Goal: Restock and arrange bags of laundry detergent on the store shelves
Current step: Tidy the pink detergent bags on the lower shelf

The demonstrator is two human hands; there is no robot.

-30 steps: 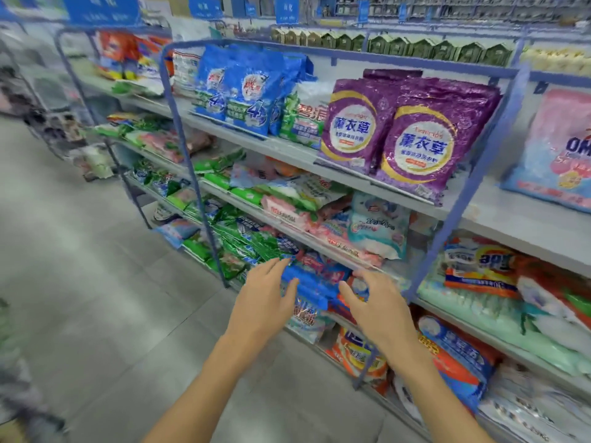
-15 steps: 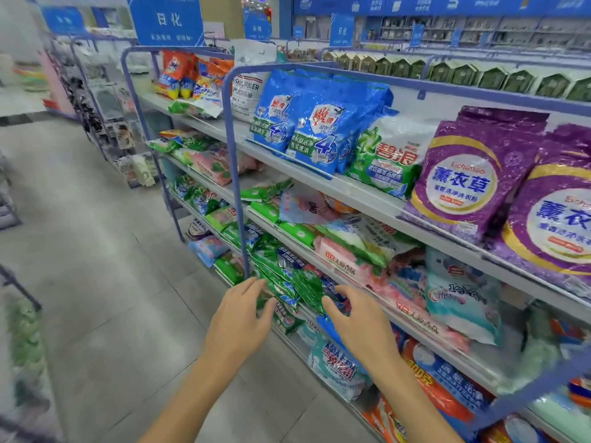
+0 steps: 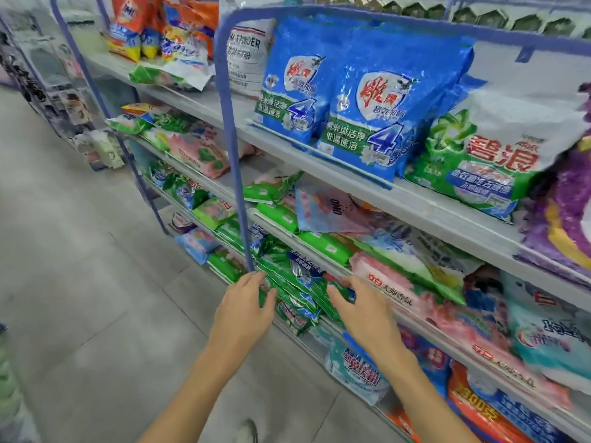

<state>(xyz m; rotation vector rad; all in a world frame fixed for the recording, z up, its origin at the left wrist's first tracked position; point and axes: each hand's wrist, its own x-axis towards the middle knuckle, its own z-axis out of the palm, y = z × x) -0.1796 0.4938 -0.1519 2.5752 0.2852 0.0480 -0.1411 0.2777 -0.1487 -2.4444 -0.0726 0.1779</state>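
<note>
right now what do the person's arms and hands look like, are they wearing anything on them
The left forearm and right forearm are bare, with no sleeve in view. The left hand and right hand have no gloves, and no ring, watch or bracelet shows.

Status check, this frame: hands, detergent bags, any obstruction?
Left hand open, fingers touching the green bags. Right hand on their right side, grip unclear. Blue shelf post stands just above left fingers.
</note>
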